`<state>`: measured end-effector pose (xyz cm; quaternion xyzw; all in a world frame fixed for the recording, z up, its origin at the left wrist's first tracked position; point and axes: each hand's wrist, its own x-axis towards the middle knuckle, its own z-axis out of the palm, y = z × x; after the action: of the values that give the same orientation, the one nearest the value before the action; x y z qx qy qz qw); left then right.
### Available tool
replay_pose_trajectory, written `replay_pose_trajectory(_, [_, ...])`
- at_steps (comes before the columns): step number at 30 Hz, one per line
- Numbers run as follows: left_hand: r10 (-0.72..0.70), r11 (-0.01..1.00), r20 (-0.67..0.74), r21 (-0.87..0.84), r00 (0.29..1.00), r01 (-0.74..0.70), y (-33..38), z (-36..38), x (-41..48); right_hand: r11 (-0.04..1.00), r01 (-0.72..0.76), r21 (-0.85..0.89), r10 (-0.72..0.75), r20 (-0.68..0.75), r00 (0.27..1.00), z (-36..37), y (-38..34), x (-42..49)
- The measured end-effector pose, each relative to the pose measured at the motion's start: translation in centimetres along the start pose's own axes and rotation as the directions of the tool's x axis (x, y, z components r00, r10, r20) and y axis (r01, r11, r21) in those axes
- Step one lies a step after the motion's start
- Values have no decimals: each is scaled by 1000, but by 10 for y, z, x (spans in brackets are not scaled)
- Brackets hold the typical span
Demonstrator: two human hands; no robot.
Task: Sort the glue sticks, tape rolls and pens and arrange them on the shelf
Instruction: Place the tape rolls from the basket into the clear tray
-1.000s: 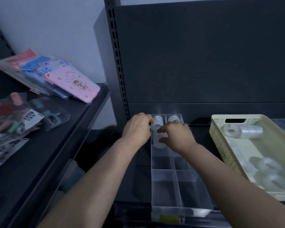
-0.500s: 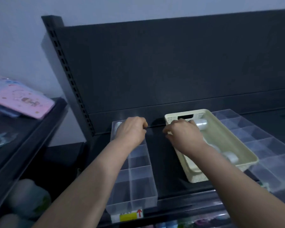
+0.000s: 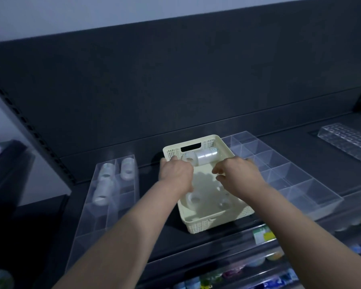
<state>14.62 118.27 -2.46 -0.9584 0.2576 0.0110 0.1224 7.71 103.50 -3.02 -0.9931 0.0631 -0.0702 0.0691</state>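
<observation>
1. A sleeve of clear tape rolls (image 3: pixel 204 157) lies on its side at the far end of a cream perforated plastic basket (image 3: pixel 217 223).
2. The left hand (image 3: pixel 175 176) curls at the sleeve's left end and the right hand (image 3: pixel 241 176) curls just beside it. Whether either grips cannot be told.
3. A clear acrylic divided tray (image 3: pixel 88 222) on the left holds more rolls.

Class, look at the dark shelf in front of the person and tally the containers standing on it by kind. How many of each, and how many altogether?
Cream basket: 1
Clear divided trays: 2
Clear ridged rack: 1
Total: 4
</observation>
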Motion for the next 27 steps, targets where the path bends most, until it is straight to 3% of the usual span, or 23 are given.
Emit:
replay_pose_trajectory(3, [-59, 997, 17, -45, 998, 60, 0, 3, 3, 999, 38, 26, -38, 21, 999, 3, 1, 10])
replay_pose_trajectory(7, [-224, 904, -90, -390, 970, 173, -23, -8, 0, 991, 122, 46, -125, 76, 989, 8, -9, 30])
replay_pose_trajectory(13, [-419, 800, -226, -550, 879, 240, -55, -11, -12, 976, 196, 93, -213, 250, 944, 29, -42, 59])
replay_pose_trajectory(17, [-449, 764, -229, -600, 863, 238, -62, -4, -15, 968, 249, -19, -228, 340, 912, 33, -54, 65])
replay_pose_trajectory(27, [-469, 705, -256, -685, 845, 184, -80, 4, -16, 965, 251, -80, -240, 122, 963, 45, -62, 77])
